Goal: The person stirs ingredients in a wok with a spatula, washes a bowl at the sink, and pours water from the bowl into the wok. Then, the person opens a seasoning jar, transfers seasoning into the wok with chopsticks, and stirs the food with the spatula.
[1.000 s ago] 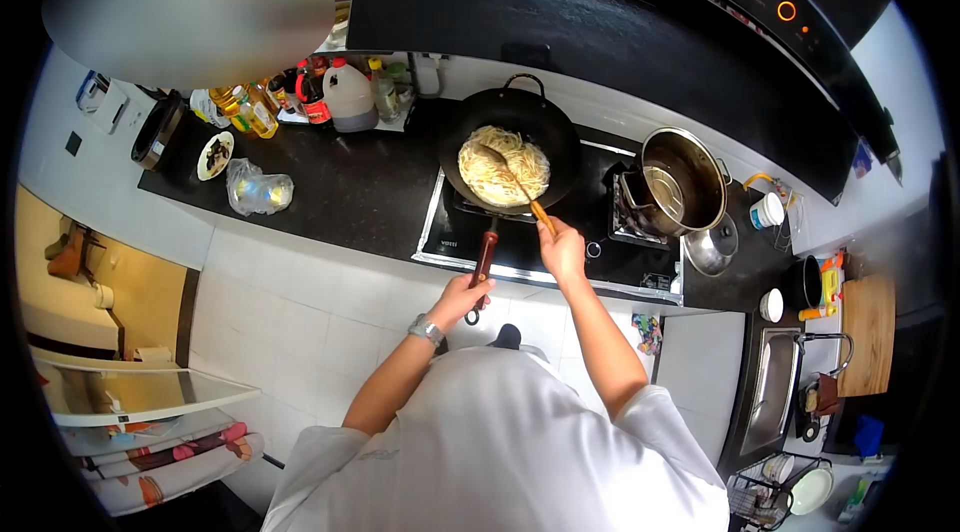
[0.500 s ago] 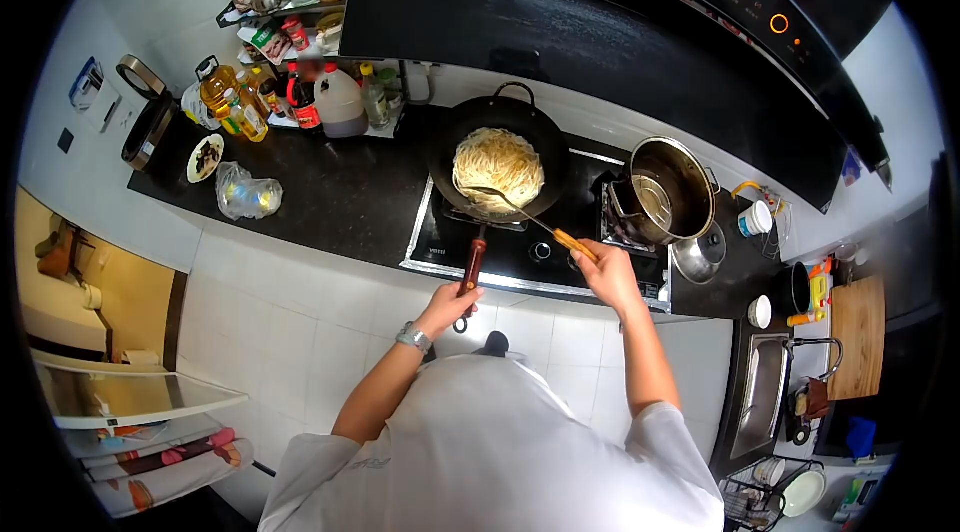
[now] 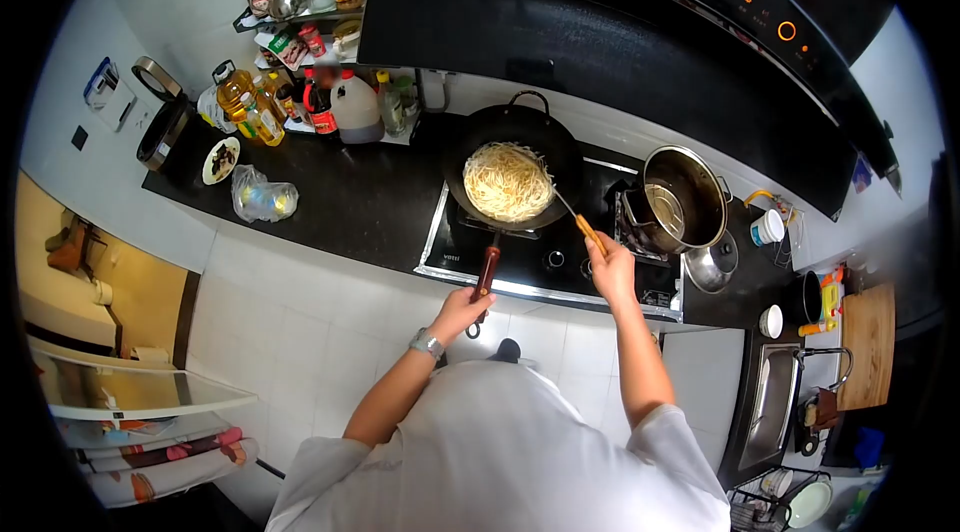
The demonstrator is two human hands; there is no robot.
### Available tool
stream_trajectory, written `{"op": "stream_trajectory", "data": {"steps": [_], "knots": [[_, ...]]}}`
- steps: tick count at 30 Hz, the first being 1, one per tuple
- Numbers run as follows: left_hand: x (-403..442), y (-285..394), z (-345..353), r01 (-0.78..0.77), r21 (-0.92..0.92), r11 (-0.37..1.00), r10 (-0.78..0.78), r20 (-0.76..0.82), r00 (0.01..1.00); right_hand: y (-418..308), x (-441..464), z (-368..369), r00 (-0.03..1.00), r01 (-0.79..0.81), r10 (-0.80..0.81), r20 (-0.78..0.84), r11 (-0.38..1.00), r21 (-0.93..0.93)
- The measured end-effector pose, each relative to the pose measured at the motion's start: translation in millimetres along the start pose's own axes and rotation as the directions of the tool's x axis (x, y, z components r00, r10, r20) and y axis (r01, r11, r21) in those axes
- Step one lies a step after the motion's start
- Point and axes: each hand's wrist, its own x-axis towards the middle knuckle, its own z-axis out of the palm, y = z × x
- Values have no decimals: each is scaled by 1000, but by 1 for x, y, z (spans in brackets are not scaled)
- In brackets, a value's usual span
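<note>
A dark wok (image 3: 472, 137) sits over the left burner of the stove, with a pale heap of noodles (image 3: 505, 182) in it. My left hand (image 3: 463, 313) is closed around the wok's reddish-brown wooden handle (image 3: 488, 267). In my right hand (image 3: 612, 270) is the wooden grip of a spatula (image 3: 588, 228). Its metal shaft runs down into the right side of the wok. The spatula's head is at the noodles' right edge, and I cannot make out its shape there.
A deep steel pot (image 3: 720, 197) stands on the right burner, with a glass lid (image 3: 712, 267) beside it. Left along the counter are a clear plastic bag (image 3: 263, 197), a small plate of dark food (image 3: 221, 161) and several bottles (image 3: 352, 107). The sink (image 3: 772, 402) lies to the right.
The spatula has shifted from the front of the noodles to their right side, with my right hand turning its grip steeper. My left hand keeps hold of the handle. The whole view has shifted slightly.
</note>
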Motion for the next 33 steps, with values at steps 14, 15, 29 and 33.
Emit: {"op": "stream_trajectory", "data": {"steps": [14,15,29,33], "knots": [[-3,-6,7,-133,166,977,161,-171,972,-17,68,90,991,-108,89,-104,975,-195],[-2,-6,6,-139,146,979,163,-168,972,-21,68,96,990,-122,106,-93,975,-184],[5,-11,0,-139,180,974,166,-145,975,-35,-2,26,988,-1,22,150,990,-140],[1,-2,3,-127,169,977,151,-133,980,-20,-8,0,999,-8,16,43,984,-176]]}}
